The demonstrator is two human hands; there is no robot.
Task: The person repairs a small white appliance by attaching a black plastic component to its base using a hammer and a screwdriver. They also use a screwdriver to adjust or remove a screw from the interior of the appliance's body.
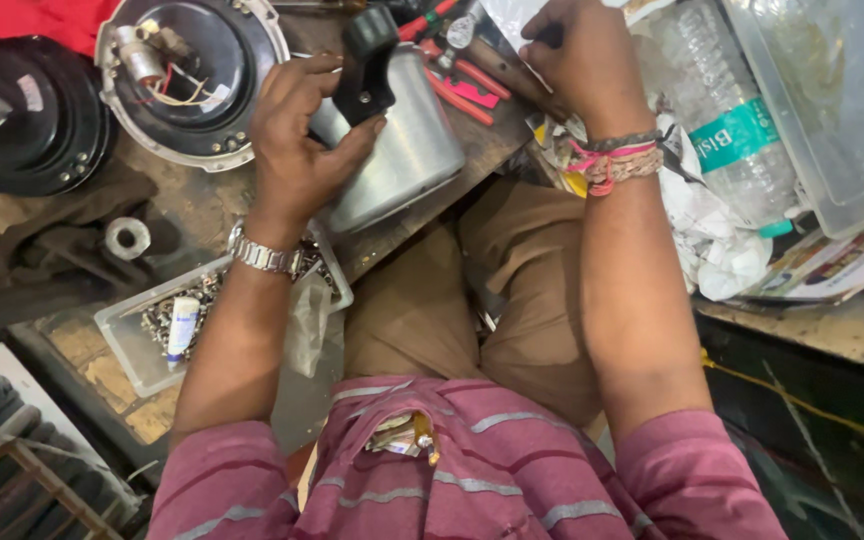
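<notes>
Centrally, a dull silver aluminium pot body lies tilted on its side at the near edge of the worn wooden table, its rounded bottom hanging out over the person's brown-trousered lap. A black plastic handle piece stands against the pot's upper side. The left hand is closed on the pot, fingers curled over its top by the black handle and the thumb pressed against the metal wall lower down; a metal-link wristwatch sits on that wrist. The right hand is curled shut at the top of the view, near a dark tool whose shape is mostly hidden by the fingers, so what it grips I cannot tell for sure. Pink and beige thread bands wrap that wrist.

Just beyond the pot lie red-handled pliers. To the left on the table sits a round black appliance base with a silver rim and loose wires, and further left a black disc-shaped part. Below the left forearm, a clear plastic tray of small metal screws holds a small white tube. On the right, crumpled white paper lies beside a clear plastic water bottle with a green label and a clear plastic box.
</notes>
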